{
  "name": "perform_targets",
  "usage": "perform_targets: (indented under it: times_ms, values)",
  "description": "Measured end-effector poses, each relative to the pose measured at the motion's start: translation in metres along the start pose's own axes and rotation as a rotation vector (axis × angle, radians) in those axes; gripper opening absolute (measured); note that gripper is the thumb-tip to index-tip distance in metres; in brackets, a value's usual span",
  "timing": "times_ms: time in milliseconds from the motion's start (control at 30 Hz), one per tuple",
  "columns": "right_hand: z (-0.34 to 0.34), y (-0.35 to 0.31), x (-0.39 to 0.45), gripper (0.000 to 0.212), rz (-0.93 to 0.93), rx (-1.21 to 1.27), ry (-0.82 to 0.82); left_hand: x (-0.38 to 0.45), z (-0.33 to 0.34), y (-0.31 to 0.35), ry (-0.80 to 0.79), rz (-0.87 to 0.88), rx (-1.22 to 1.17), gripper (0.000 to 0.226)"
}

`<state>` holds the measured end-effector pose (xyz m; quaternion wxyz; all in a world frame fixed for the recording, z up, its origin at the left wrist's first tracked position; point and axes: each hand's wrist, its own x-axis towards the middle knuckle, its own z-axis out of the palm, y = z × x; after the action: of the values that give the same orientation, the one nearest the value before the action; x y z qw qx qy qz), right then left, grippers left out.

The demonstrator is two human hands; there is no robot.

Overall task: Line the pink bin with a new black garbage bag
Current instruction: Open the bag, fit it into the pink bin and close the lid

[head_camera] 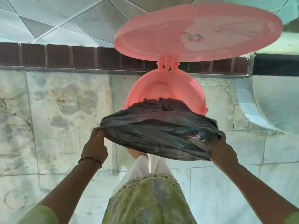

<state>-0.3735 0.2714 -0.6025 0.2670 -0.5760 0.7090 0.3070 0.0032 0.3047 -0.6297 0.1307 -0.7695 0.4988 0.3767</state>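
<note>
The pink bin [163,84] stands on the floor in front of me, its round lid [161,38] hinged up and open toward the wall. A black garbage bag [155,130] hangs partly inside the bin, and its mouth is stretched over the near rim. My left hand [96,146] pinches the bag's left edge. My right hand [221,151] grips the bag's right edge. The near part of the bin's rim is hidden under the bag.
The floor is pale stained stone tile [56,110]. A dark brick-coloured skirting [64,55] runs along the tiled wall behind the bin. A pale curved fixture [275,102] sits at the right. My green garment and white trouser leg [145,191] are below the bin.
</note>
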Motion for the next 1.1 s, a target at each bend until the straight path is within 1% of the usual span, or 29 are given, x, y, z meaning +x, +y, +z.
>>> perform_targets:
  times_ms: [100,133,200,233,300,367,400,433,467,500,567,600,633,667,733,767,833,900,967,1033,1100]
  values:
    - [0.005,-0.006,0.036,0.049,0.025,0.136,0.073,0.023,0.000,0.002,-0.018,-0.041,0.009,0.058]
    - [0.003,-0.007,0.050,0.046,0.035,0.217,0.102,0.031,-0.002,0.006,-0.024,-0.046,-0.002,0.058]
    - [0.000,-0.008,0.078,0.037,0.074,0.431,0.209,0.050,-0.010,0.017,-0.014,-0.051,-0.096,0.054]
    - [-0.003,-0.008,0.090,0.038,0.093,0.536,0.275,0.062,-0.015,0.022,0.007,-0.056,-0.169,0.048]
    - [-0.020,-0.010,0.107,0.041,0.139,0.657,0.332,0.084,-0.029,0.035,0.044,-0.110,-0.344,0.038]
    - [-0.042,-0.014,0.117,0.041,0.144,0.689,0.311,0.101,-0.046,0.054,-0.003,-0.218,-0.649,0.035]
    - [-0.051,-0.017,0.119,0.036,0.126,0.706,0.309,0.108,-0.053,0.064,-0.047,-0.277,-0.801,0.034]
    - [-0.059,-0.018,0.124,0.033,0.115,0.720,0.323,0.115,-0.061,0.074,-0.077,-0.316,-0.918,0.031]
    - [-0.067,-0.019,0.127,0.033,0.124,0.726,0.337,0.121,-0.067,0.084,-0.063,-0.329,-1.000,0.028]
    - [-0.074,-0.021,0.130,0.037,0.139,0.758,0.366,0.126,-0.074,0.092,-0.005,-0.326,-1.066,0.025]
    - [-0.087,-0.029,0.130,0.042,0.154,0.924,0.429,0.131,-0.085,0.104,0.163,-0.318,-1.152,0.030]
    - [-0.095,-0.034,0.125,0.042,0.131,1.005,0.455,0.131,-0.088,0.106,0.248,-0.305,-1.143,0.033]
    - [-0.099,-0.037,0.120,0.041,0.090,1.028,0.477,0.127,-0.089,0.107,0.324,-0.275,-1.066,0.037]
    - [-0.102,-0.039,0.110,0.038,0.031,0.977,0.491,0.120,-0.090,0.106,0.387,-0.222,-0.928,0.042]
    - [-0.096,-0.037,0.084,0.032,-0.113,0.736,0.495,0.098,-0.085,0.098,0.460,-0.072,-0.653,0.046]
    - [-0.090,-0.033,0.070,0.033,-0.196,0.640,0.484,0.086,-0.081,0.091,0.468,-0.016,-0.563,0.045]
    - [-0.073,-0.022,0.043,0.047,-0.300,0.544,0.432,0.064,-0.072,0.072,0.454,0.041,-0.442,0.043]
    - [-0.051,-0.008,0.022,0.057,-0.321,0.457,0.363,0.045,-0.061,0.052,0.419,0.053,-0.346,0.042]
    - [-0.029,0.001,0.005,0.063,-0.331,0.376,0.289,0.027,-0.049,0.036,0.390,0.102,-0.285,0.043]
    - [-0.013,0.005,-0.006,0.058,-0.360,0.319,0.273,0.011,-0.038,0.028,0.347,0.194,-0.226,0.043]
    - [-0.002,0.006,-0.010,0.057,-0.389,0.266,0.300,-0.001,-0.028,0.022,0.332,0.265,-0.207,0.041]
